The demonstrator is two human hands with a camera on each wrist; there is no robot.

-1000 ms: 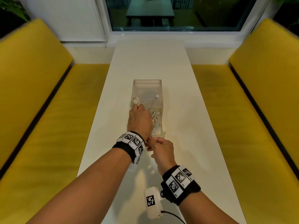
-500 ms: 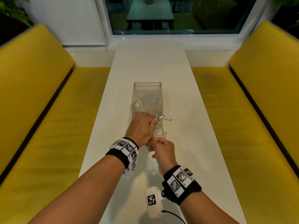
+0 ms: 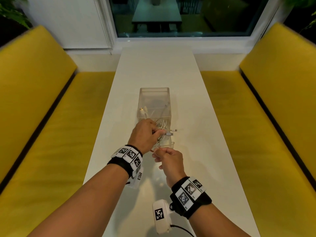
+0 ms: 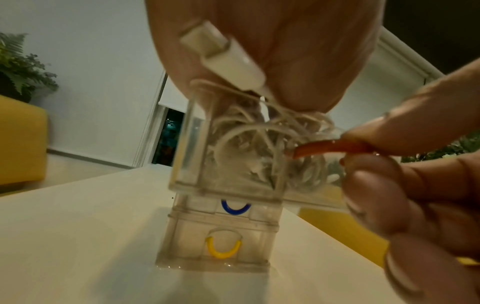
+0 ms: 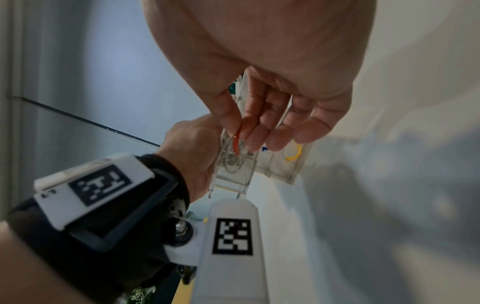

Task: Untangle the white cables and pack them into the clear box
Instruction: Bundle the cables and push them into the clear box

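Left wrist view shows the left hand [image 4: 272,51] curled over the top of the white cables [image 4: 259,148], with one white plug [image 4: 223,59] pressed between its fingers and palm. The cables sit in a messy bunch under those fingers, inside the near end of the clear box [image 4: 182,148]. In the head view the left hand [image 3: 145,132] bends its fingers around the bunch, and two small plugs [image 3: 171,132] stick out past them over the right wall of the box [image 3: 153,93]. The right hand [image 3: 169,161] is just beside the near end of the box. Its thumb and first finger pinch a thin red loop [image 4: 335,147] on the box front. A blue loop [image 4: 235,207] and a yellow loop [image 4: 223,248] sit lower down. The box stands on the white table [image 3: 196,117]. Black and white square codes mark the wrist bands [image 3: 130,154], but no words can be read.
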